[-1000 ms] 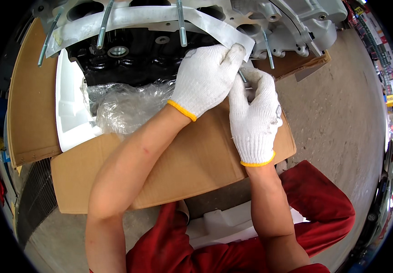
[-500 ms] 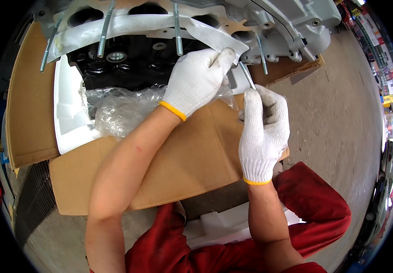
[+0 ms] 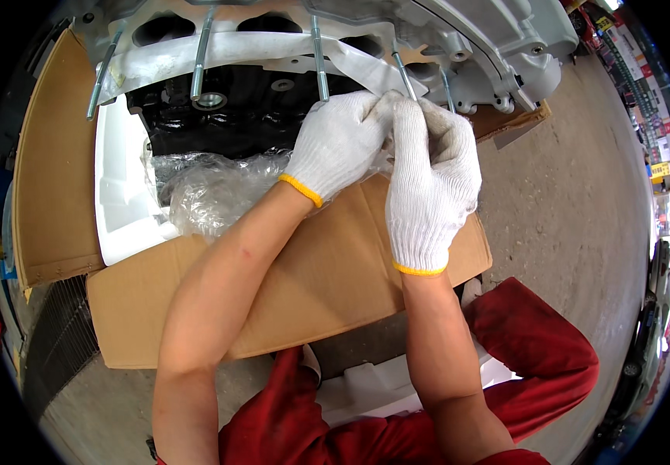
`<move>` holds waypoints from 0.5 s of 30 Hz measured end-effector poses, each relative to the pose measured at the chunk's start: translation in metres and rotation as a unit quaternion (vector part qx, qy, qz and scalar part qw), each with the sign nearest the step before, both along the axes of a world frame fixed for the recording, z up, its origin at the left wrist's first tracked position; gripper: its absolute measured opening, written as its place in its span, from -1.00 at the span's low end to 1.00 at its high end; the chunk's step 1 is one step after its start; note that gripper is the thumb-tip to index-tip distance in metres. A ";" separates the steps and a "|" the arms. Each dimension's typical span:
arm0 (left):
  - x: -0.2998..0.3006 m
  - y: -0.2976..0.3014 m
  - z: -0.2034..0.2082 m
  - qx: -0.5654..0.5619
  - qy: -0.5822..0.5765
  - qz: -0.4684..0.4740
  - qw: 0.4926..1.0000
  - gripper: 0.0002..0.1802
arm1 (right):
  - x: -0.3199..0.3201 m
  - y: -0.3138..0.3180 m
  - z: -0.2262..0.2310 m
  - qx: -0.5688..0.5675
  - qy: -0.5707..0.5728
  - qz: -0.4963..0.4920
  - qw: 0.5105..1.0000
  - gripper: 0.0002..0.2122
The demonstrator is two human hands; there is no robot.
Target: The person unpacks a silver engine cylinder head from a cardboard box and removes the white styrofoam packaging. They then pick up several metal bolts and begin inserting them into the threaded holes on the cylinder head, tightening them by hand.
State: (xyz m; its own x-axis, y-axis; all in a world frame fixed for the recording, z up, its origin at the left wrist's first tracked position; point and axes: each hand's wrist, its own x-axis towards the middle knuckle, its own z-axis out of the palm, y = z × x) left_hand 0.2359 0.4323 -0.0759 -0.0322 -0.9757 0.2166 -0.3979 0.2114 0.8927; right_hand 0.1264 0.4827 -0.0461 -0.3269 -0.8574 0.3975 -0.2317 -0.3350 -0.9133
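Observation:
A pale, translucent strip of tape or film (image 3: 250, 45) runs along the flange of an engine (image 3: 498, 46), under its dark oval ports. My left hand (image 3: 343, 136), in a white knit glove with a yellow cuff, pinches at the strip's right end; the fingertips are partly hidden. My right hand (image 3: 432, 182), gloved alike, grips a slim silvery metal rod-shaped tool (image 3: 403, 74) between thumb and fingers. Its tip points up at the flange beside the strip. Both hands are close together, nearly touching. Threaded studs (image 3: 319, 58) stick out from the flange.
Crumpled clear plastic (image 3: 215, 198) and white foam (image 3: 118, 186) lie under the engine's black lower part. A cardboard flap (image 3: 288, 294) spreads below my forearms, with a taller cardboard wall (image 3: 52, 170) at left. Concrete floor (image 3: 568, 194) extends to the right.
My right hand has moved up and left with the tool, from below the strip's end to right beside my left hand. The left hand still pinches there, shifted slightly in view.

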 end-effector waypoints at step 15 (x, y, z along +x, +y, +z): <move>0.002 0.003 0.005 0.005 -0.012 -0.014 1.000 -0.55 | 0.001 -0.003 0.006 -0.012 0.081 -0.016 0.997 -0.82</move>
